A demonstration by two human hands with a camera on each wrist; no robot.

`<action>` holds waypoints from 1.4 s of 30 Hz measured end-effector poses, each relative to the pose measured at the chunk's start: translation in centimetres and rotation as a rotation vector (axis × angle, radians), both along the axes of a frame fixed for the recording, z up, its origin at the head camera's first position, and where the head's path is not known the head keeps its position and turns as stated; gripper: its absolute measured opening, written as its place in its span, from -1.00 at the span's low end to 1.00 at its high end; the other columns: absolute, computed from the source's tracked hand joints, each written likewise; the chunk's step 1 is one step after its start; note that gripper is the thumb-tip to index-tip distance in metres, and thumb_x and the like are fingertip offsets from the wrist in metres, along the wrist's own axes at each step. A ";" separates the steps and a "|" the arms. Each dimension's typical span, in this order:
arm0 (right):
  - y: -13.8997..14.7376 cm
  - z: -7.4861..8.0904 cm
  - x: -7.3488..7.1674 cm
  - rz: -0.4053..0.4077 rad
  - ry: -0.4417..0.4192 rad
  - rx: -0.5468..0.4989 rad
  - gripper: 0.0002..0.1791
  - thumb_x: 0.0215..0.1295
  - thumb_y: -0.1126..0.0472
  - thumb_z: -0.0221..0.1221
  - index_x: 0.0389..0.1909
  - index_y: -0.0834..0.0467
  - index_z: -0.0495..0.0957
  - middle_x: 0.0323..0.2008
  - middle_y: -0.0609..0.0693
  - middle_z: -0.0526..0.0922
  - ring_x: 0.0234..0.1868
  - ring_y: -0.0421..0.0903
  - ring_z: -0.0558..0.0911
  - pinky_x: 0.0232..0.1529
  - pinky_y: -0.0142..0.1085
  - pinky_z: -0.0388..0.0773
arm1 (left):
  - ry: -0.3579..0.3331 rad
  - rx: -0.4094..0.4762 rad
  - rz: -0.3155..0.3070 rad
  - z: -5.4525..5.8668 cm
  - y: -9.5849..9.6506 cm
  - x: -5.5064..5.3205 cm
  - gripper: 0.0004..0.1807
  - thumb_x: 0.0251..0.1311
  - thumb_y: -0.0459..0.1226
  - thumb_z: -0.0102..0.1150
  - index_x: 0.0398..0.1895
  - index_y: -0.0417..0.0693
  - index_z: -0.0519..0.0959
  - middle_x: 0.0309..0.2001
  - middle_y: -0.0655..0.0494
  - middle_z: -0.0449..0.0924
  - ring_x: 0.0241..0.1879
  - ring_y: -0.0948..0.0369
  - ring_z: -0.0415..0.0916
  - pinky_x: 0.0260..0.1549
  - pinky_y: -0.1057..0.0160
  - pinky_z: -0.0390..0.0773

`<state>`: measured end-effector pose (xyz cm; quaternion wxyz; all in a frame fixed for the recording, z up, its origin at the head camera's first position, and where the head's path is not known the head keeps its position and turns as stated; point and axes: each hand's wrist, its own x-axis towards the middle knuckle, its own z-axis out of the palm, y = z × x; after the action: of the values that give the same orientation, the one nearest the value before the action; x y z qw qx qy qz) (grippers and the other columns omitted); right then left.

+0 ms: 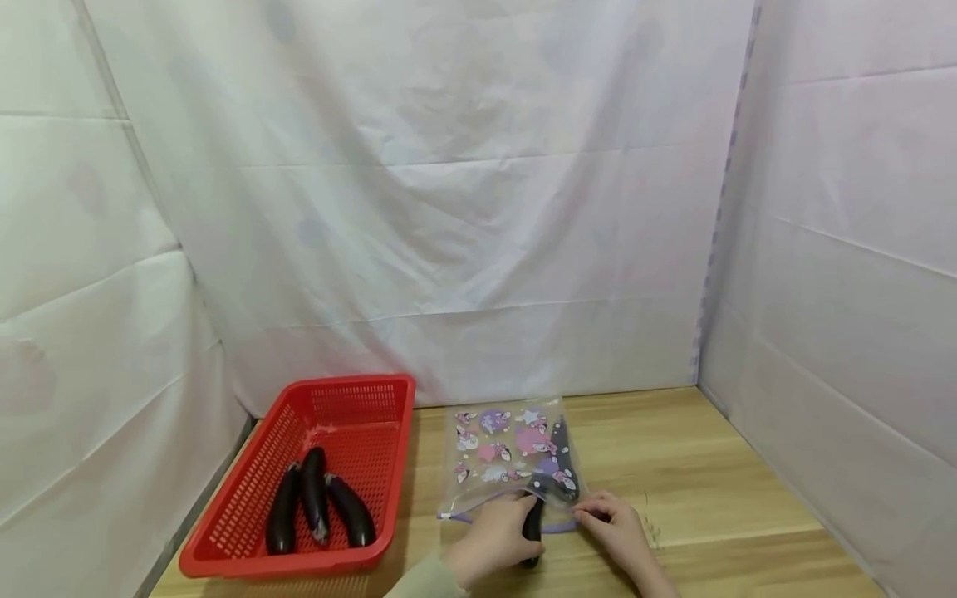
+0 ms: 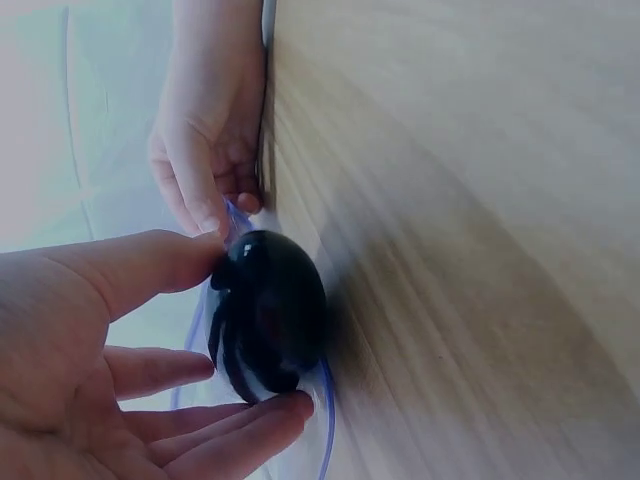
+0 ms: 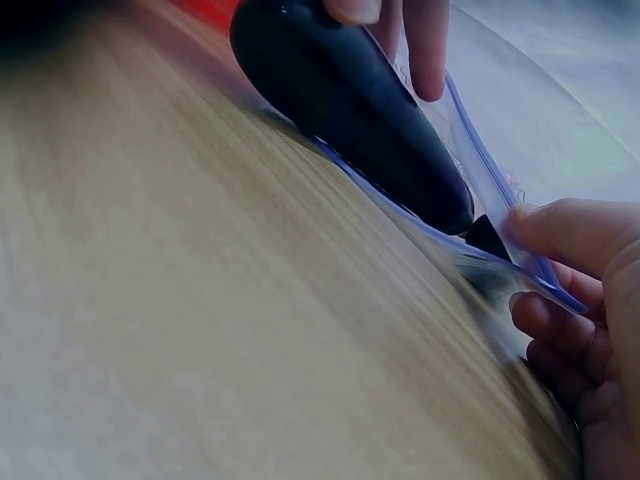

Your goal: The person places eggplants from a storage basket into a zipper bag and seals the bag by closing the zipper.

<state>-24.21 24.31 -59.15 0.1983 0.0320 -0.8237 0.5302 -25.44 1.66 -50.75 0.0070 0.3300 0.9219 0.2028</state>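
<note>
My left hand (image 1: 493, 536) grips a dark eggplant (image 3: 350, 110) between thumb and fingers, its far end within the mouth of a clear zip bag (image 1: 512, 436). The bag lies flat, printed with pink and purple cartoon figures, with a purple zip edge and a white slider (image 1: 446, 516) at its left end. Thumb and fingers of my right hand (image 1: 616, 531) pinch the right corner of the bag's mouth, where the two purple edges (image 3: 470, 135) stand apart. Inside, along the bag's right side, lies another eggplant (image 1: 562, 453), seen through the plastic.
To the left stands a red plastic basket (image 1: 399, 473) with slotted walls; 3 eggplants (image 1: 314, 494) lie in its near half. The wood-grain table (image 1: 710, 482) is bounded by white cloth (image 1: 478, 249) at the back and both sides.
</note>
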 end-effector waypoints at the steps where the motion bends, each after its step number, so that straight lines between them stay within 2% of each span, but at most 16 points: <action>1: 0.0 0.0 0.0 -0.001 0.009 0.002 -0.87 0.04 0.34 0.39 -0.47 0.03 0.73 -0.39 -0.14 0.65 -0.29 -0.25 0.58 -0.18 -0.41 0.45 | -0.003 0.003 -0.005 0.0 -0.1 0.2 -0.30 -0.14 -0.06 0.46 0.13 -0.16 0.56 -0.01 -0.02 0.62 -0.05 0.12 0.56 -0.08 0.18 0.52; 3: -0.2 0.1 0.0 -0.009 0.014 -0.005 -0.87 0.03 0.37 0.39 -0.47 0.06 0.73 -0.40 -0.14 0.65 -0.30 -0.25 0.58 -0.19 -0.43 0.44 | -0.005 0.005 -0.019 0.0 -0.4 0.5 -0.29 -0.14 -0.10 0.45 0.17 -0.16 0.54 0.06 -0.06 0.58 0.00 0.12 0.54 -0.06 0.19 0.52; 7: -0.7 0.8 0.4 -0.024 0.029 -0.016 -0.88 0.02 0.43 0.37 -0.48 0.15 0.72 -0.40 -0.07 0.66 -0.31 -0.22 0.58 -0.20 -0.44 0.44 | 0.004 -0.002 -0.054 0.1 -1.0 1.2 -0.34 -0.12 -0.15 0.45 0.15 -0.14 0.57 0.03 -0.04 0.60 -0.04 0.21 0.53 -0.13 0.28 0.52; 13: -1.5 3.3 1.6 -0.009 0.039 -0.031 -0.91 0.03 0.45 0.36 -0.48 0.21 0.71 -0.41 0.00 0.67 -0.31 -0.21 0.59 -0.20 -0.45 0.43 | 0.074 -0.022 -0.120 0.5 -1.7 2.3 -0.46 -0.07 -0.21 0.42 0.10 0.00 0.62 -0.07 0.07 0.64 -0.15 0.30 0.54 -0.26 0.35 0.51; 17: -1.5 3.7 1.8 -0.007 0.029 -0.041 -0.89 0.02 0.46 0.36 -0.48 0.19 0.71 -0.41 -0.01 0.67 -0.31 -0.21 0.59 -0.19 -0.46 0.42 | 0.113 -0.008 -0.145 0.6 -1.9 2.8 -0.49 -0.09 -0.28 0.41 0.06 0.07 0.65 -0.09 0.10 0.61 -0.17 0.35 0.52 -0.31 0.40 0.48; 23: -1.4 3.6 1.8 -0.015 0.020 -0.048 -0.89 0.01 0.44 0.37 -0.48 0.17 0.71 -0.40 -0.02 0.66 -0.29 -0.21 0.58 -0.17 -0.46 0.42 | 0.106 -0.029 -0.136 0.7 -1.6 2.9 -0.51 -0.08 -0.29 0.40 0.04 0.04 0.65 -0.11 0.10 0.62 -0.19 0.34 0.53 -0.32 0.40 0.50; 29: -1.3 3.7 1.9 -0.013 0.015 -0.053 -0.90 0.03 0.44 0.36 -0.46 0.19 0.71 -0.40 -0.01 0.67 -0.29 -0.21 0.58 -0.17 -0.44 0.43 | 0.124 -0.052 -0.129 0.6 -0.9 2.4 -0.57 -0.05 -0.29 0.37 0.00 -0.02 0.66 -0.14 0.07 0.63 -0.23 0.31 0.56 -0.34 0.37 0.52; 34: -1.4 3.6 1.8 -0.009 0.023 -0.062 -0.90 0.03 0.45 0.35 -0.45 0.21 0.71 -0.40 -0.01 0.66 -0.30 -0.22 0.57 -0.19 -0.45 0.42 | 0.131 -0.075 -0.113 0.6 -0.4 2.0 -0.56 0.00 -0.24 0.39 0.02 -0.06 0.65 -0.07 -0.03 0.64 -0.16 0.24 0.59 -0.27 0.32 0.56; 42: -1.5 3.6 1.7 -0.002 0.016 -0.068 -0.89 0.03 0.46 0.35 -0.46 0.21 0.71 -0.40 -0.01 0.66 -0.31 -0.22 0.57 -0.21 -0.45 0.43 | 0.053 -0.057 -0.069 0.9 0.3 1.9 -0.42 0.05 -0.14 0.37 0.17 -0.14 0.56 0.11 -0.28 0.52 0.00 0.03 0.57 -0.14 0.20 0.59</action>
<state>-22.47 22.82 -55.56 0.2065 0.0286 -0.8037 0.5573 -23.53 1.92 -49.85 -0.0012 0.3665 0.9152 0.1674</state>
